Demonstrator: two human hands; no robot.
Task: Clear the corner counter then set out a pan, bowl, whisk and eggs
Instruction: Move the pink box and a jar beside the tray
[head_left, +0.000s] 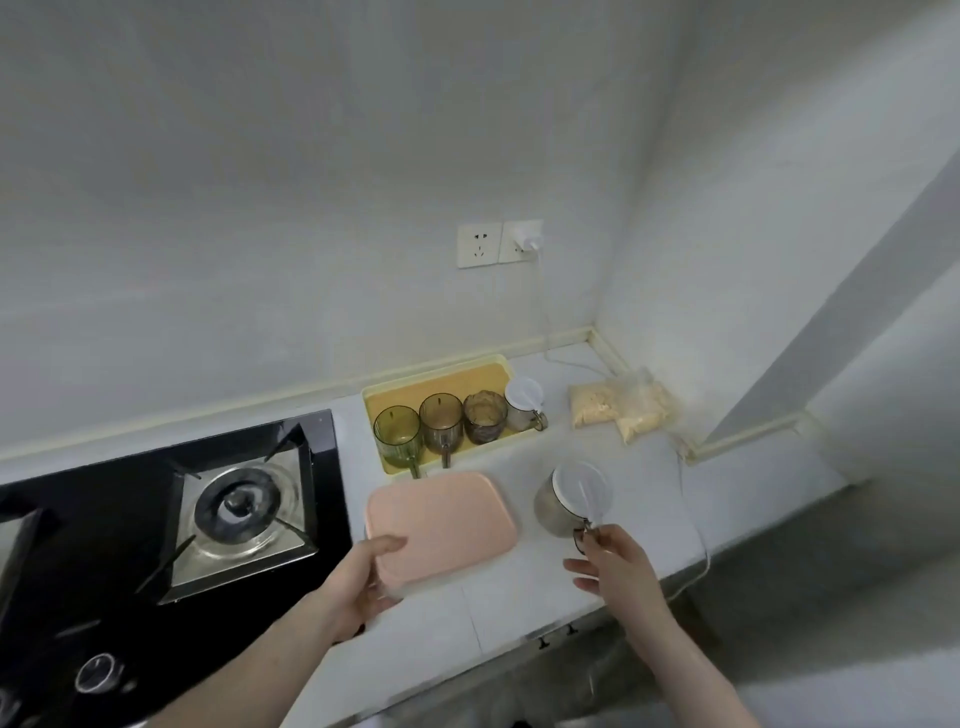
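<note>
The left hand (358, 582) grips the near-left corner of a pink-lidded container (441, 525), the right hand (613, 566) pinches the wire clasp of a white-lidded jar (571, 499) on the corner counter (649, 519), beyond them a yellow tray (441, 376) of glass mugs.

Two bare forearms, entering from the lower edge, without sleeves, watch, rings or bracelets. Left hand (363, 577) and right hand (615, 564) ungloved, with short, unpainted nails. Nothing worn on either wrist; upper arms cut off by the frame.
</note>
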